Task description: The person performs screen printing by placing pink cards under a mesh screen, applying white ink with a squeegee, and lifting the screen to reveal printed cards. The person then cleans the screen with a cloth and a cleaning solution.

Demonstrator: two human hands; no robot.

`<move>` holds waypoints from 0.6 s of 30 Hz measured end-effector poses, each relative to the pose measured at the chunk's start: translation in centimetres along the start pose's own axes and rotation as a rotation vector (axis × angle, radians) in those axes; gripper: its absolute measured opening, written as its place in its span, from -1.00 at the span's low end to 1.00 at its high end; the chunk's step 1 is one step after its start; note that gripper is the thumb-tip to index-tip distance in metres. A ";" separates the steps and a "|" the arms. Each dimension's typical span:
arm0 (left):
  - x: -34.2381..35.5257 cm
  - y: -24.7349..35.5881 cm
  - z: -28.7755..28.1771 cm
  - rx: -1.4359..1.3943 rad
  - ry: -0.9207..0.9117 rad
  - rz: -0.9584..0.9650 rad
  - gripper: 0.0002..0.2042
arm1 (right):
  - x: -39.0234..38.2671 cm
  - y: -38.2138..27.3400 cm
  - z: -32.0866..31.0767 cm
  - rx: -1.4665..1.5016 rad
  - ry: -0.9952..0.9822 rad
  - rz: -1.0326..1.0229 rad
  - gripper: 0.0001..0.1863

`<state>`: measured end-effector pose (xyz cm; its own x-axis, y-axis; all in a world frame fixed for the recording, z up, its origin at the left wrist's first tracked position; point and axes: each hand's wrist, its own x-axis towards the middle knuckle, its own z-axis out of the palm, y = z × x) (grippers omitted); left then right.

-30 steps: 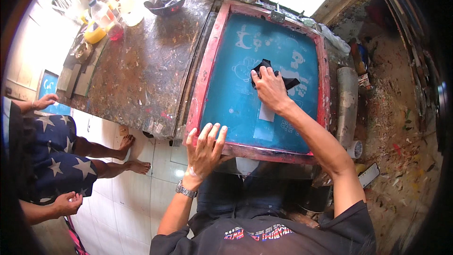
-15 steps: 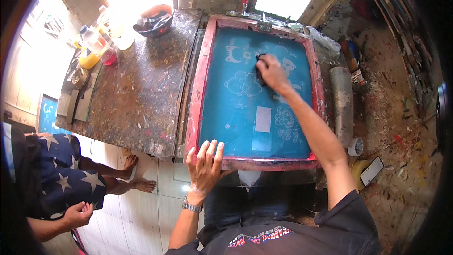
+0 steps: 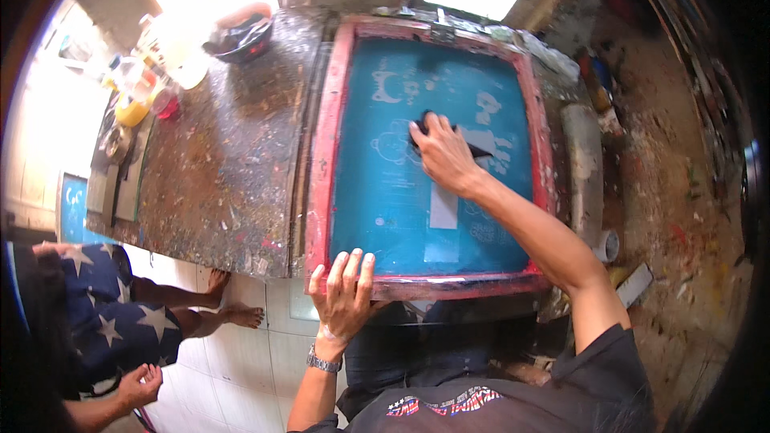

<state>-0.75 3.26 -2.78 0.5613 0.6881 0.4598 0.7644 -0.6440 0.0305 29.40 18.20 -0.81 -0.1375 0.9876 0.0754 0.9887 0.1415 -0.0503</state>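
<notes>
A screen printing frame (image 3: 319, 184) with reddish wooden sides and blue mesh lies on the bench, pale cartoon shapes and lettering showing in the mesh. My left hand (image 3: 343, 293) grips its near left corner, fingers laid over the top and the thumb partly hidden below the edge. Near the middle of the mesh, my right hand (image 3: 445, 152) presses down a black cloth (image 3: 480, 151), bunched under the fingers. A pale rectangular patch (image 3: 443, 207) shows just nearer than that hand.
A paint-stained bench (image 3: 224, 168) extends left, with a bowl (image 3: 241, 36) and several bottles at its back. A grey cylinder (image 3: 581, 168) lies right of the frame, a phone (image 3: 635, 285) near it. Another person's hand (image 3: 140, 385) and starred shorts (image 3: 116, 313) are at left.
My right hand has moved nearer and slightly left across the mesh with the black cloth. My left hand keeps its place on the frame's corner. The whole view has shifted a little.
</notes>
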 end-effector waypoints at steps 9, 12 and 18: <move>0.2 -0.1 0.0 -0.014 0.033 0.030 -0.16 | 0.9 0.1 -0.8 0.043 0.059 0.054 -0.61; 0.3 -0.1 -0.2 0.009 0.020 0.043 -0.15 | 0.4 -1.1 -0.7 -0.006 -0.010 0.058 -0.69; 0.3 0.1 0.0 -0.008 0.033 0.019 -0.13 | 0.8 3.7 2.1 -0.031 0.134 -0.087 -0.70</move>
<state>-0.45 3.41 -2.62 0.5648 0.6646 0.4892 0.7511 -0.6595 0.0289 32.80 19.69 -3.07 -0.2151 0.9537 0.2100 0.9751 0.2215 -0.0069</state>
